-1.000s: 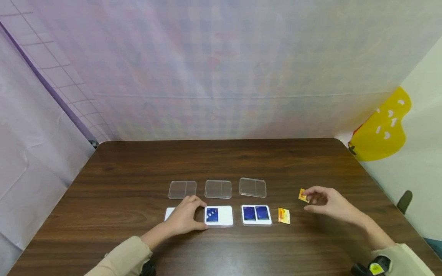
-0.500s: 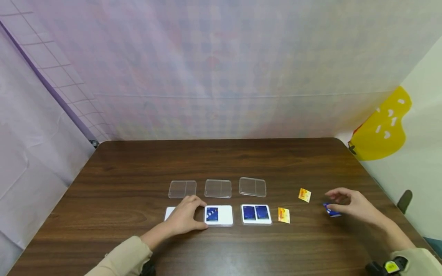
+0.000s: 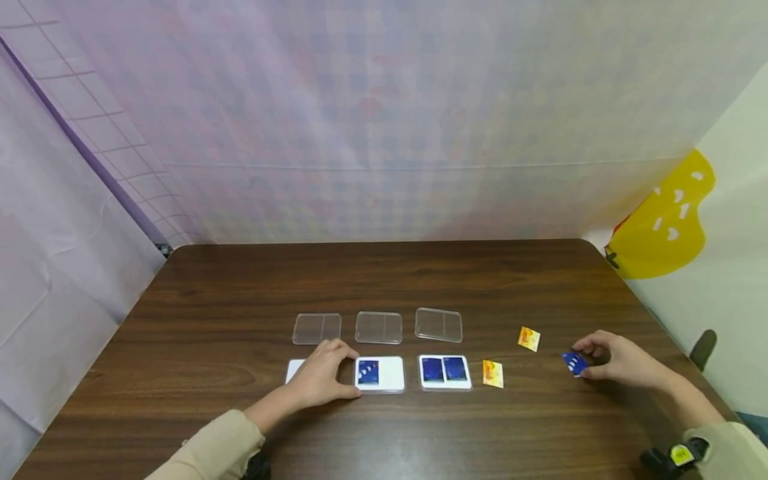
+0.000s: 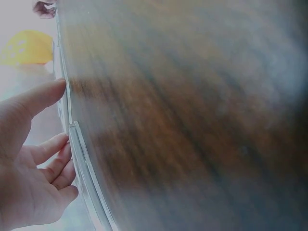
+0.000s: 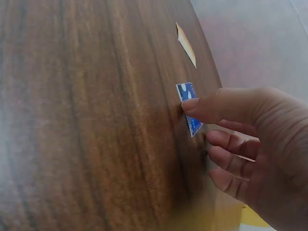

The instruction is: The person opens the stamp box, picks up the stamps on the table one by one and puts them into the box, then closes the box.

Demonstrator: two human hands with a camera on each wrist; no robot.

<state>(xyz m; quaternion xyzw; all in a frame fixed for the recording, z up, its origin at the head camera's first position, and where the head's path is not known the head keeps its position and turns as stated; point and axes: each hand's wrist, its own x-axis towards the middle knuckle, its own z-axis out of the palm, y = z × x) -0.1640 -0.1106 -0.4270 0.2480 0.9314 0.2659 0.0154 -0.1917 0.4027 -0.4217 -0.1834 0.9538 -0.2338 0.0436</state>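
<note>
My right hand (image 3: 618, 360) is at the right side of the table and pinches a small blue card (image 3: 575, 363); in the right wrist view the thumb (image 5: 211, 108) lies on the blue card (image 5: 189, 108) with the other fingers curled below it. My left hand (image 3: 321, 380) rests on the leftmost white tray (image 3: 294, 370), covering most of it. Next to it, the middle white tray (image 3: 390, 377) holds one blue card (image 3: 369, 372). The right white tray (image 3: 445, 385) holds two blue cards. Two orange cards (image 3: 493, 374) (image 3: 529, 338) lie loose between the trays and my right hand.
Three clear plastic lids (image 3: 317, 329) (image 3: 378, 327) (image 3: 439, 325) lie in a row behind the trays on the dark wooden table (image 3: 384, 280). A yellow shape (image 3: 663, 230) hangs past the table's right corner. Pale sheeting walls off the back and left.
My right hand let go of an orange card, left it on the table, moved right and took hold of the blue card. My left hand has stayed on the tray.
</note>
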